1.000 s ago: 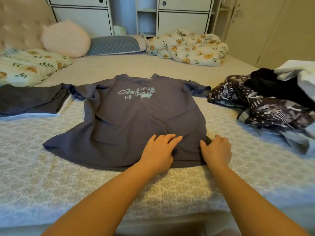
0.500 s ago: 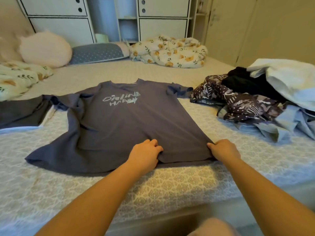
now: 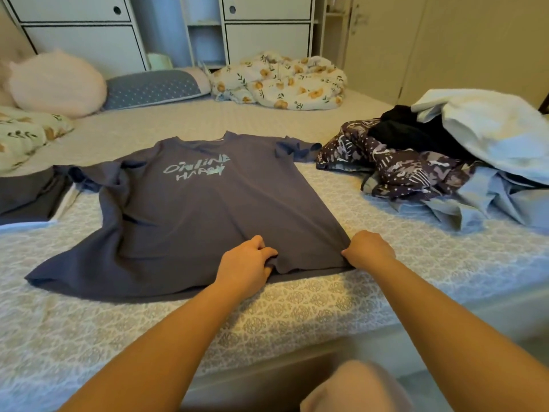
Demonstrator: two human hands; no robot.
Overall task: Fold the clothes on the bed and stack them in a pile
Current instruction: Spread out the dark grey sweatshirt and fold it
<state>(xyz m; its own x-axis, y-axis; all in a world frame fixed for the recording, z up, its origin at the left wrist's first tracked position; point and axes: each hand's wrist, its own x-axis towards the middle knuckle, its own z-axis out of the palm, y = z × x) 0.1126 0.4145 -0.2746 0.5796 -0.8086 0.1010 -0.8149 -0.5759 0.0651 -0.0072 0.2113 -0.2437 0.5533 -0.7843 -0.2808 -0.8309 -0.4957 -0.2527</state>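
Note:
A blue-grey T-shirt (image 3: 190,215) with pale lettering lies spread front-up on the bed, collar away from me. My left hand (image 3: 246,264) pinches its bottom hem near the middle. My right hand (image 3: 367,248) grips the hem's right corner. Both hands rest on the bedspread (image 3: 297,310). To the right sits a heap of unfolded clothes (image 3: 416,171): a dark patterned piece, a black one, and a white one (image 3: 490,129) on top. A folded dark garment (image 3: 26,194) lies at the left edge.
A floral blanket (image 3: 279,81), a grey dotted pillow (image 3: 151,87) and a pink round cushion (image 3: 56,83) line the far side. White cabinets (image 3: 80,40) stand behind. The bed's near edge runs just below my forearms; my knee (image 3: 353,388) shows beneath it.
My left hand went from lying flat on the shirt to pinching the hem. My right hand closed on the hem's corner. The view shifted to the right.

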